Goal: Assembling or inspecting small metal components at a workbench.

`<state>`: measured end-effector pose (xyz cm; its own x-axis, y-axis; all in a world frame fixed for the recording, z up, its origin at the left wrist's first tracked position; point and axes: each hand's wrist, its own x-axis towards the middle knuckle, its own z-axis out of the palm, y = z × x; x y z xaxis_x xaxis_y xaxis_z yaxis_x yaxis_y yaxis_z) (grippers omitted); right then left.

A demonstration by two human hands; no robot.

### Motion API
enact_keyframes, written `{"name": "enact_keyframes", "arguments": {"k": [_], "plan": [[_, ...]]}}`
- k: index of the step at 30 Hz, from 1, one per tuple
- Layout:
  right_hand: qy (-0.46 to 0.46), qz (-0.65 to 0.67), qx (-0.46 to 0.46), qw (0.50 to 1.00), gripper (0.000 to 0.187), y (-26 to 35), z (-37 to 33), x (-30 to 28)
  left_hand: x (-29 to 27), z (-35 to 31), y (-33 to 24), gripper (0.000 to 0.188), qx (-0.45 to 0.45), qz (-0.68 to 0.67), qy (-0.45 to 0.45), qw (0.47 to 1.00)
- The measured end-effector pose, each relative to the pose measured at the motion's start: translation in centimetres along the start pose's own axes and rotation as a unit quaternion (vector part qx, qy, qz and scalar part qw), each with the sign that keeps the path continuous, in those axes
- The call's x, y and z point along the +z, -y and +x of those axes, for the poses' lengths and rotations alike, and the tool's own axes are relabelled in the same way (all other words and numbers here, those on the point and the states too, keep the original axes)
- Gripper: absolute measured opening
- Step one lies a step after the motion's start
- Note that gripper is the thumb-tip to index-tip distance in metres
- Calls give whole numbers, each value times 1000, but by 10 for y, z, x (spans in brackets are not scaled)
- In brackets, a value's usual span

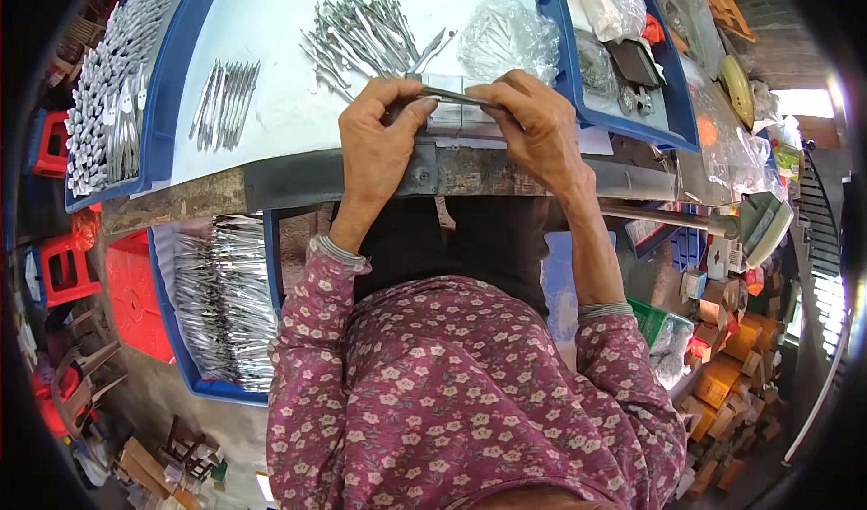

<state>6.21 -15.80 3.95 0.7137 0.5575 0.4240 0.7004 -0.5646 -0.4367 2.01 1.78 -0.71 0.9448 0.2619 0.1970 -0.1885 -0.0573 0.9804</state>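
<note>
Left hand: my left hand [384, 131] was closed in a pinch, thumb and forefinger clamped on the left end of a slender metal tool [454, 95].
Right hand: my right hand [537, 121] pinched the other end, thumb beneath and fingers curled over; a short gap lay between the two hands.
Metal tool: it lay nearly level between my fingertips, above a small metal block [446, 129] at the near edge of the table [280, 49]; whether it touched the block, I could not tell.
Loose pile: just beyond my left hand, a heap of slender metal pieces [361, 38] lay at mixed angles.
Row: farther left, more metal pieces [224, 103] lay side by side.
Clear bag: beyond my right hand, a crumpled plastic bag [508, 42] held silvery pieces.
Left tray: a blue tray [163, 121] was packed with pale metal pieces.
Right tray: another blue tray [629, 128] held plastic bags and a dark, flat object.
Lower bin: below table height, a blue bin [221, 391] held shiny metal pieces in dense rows.
</note>
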Motion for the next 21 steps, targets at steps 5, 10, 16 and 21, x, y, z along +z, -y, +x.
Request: {"name": "enact_keyframes", "arguments": {"k": [5, 10, 16, 21], "plan": [[-43, 71, 37, 996, 20, -8, 8, 1, 2, -4, 0, 11, 58, 109, -10, 992], [-83, 346, 178, 918, 17, 24, 28, 5, 4, -8, 4, 10, 83, 133, -29, 987], [-25, 256, 142, 956, 17, 27, 18, 14, 6, -8, 3, 9, 65, 114, -16, 991], [-14, 84, 89, 992, 17, 35, 19, -8, 3, -9, 6, 8, 81, 123, -19, 989]]}}
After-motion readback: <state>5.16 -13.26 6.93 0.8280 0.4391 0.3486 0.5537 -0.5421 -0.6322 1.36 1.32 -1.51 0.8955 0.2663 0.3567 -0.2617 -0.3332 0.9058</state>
